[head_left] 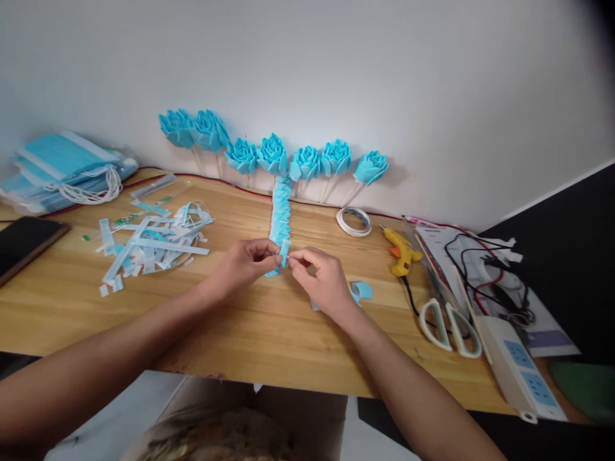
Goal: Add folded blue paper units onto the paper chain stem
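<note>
Between my two hands is a small light-blue strip of fabric (285, 252), pinched from both sides over the table. My left hand (250, 259) grips its left edge with thumb and forefinger. On the other side my right hand (319, 272) has its fingertips closed on the right edge. Just beyond them, a long row of overlapping blue fabric pieces (280, 208) runs back toward the wall. Partly hidden behind my right wrist lie loose blue pieces (362, 290).
Several blue fabric flowers (272, 155) on sticks lean against the wall. Cut scraps (154, 240), stacked face masks (67, 160) and a phone (29, 243) lie left. To the right are a tape roll (354, 221), yellow glue gun (400, 251), scissors (449, 326) and power strip (519, 365).
</note>
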Demonstrator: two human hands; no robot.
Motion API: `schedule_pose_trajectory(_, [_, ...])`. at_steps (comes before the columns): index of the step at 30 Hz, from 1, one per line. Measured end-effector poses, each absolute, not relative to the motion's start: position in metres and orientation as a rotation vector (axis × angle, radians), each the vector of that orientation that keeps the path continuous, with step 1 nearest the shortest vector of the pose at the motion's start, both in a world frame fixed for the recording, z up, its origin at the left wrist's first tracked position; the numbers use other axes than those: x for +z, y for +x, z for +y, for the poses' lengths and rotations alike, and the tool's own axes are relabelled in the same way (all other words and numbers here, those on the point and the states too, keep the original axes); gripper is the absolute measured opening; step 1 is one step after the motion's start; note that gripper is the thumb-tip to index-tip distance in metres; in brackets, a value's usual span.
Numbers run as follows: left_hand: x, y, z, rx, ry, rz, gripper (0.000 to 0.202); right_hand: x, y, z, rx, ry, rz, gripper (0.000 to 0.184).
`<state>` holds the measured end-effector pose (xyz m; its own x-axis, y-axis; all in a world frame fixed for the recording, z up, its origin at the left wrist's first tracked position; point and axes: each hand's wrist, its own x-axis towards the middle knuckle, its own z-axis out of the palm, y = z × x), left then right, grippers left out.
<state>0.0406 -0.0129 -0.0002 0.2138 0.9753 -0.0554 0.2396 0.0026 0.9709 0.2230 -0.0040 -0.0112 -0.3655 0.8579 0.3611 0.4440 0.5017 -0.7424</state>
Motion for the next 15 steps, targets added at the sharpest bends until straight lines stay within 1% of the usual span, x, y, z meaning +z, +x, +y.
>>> schedule_pose_trajectory(5, [0.003, 0.041, -0.012, 0.969, 1.337, 1.184, 0.025, -0.009, 0.223, -0.004, 0.718, -1.087, -1.895, 0.016])
schedule_pose_trajectory(10, [0.002, 0.038, -0.011, 1.061, 1.163, 1.12, 0.023, -0.007, 0.232, 0.008, 0.786, -1.205, -1.604, 0.019])
schedule_pose_trajectory(13, [0.003, 0.037, -0.014, 1.047, 1.1, 0.994, 0.021, 0.001, 0.235, 0.022, 0.824, -1.217, -1.481, 0.022])
schedule_pose_trajectory(15, [0.007, 0.037, -0.018, 0.97, 1.079, 0.853, 0.021, 0.012, 0.229, 0.032, 0.823, -1.188, -1.516, 0.022])
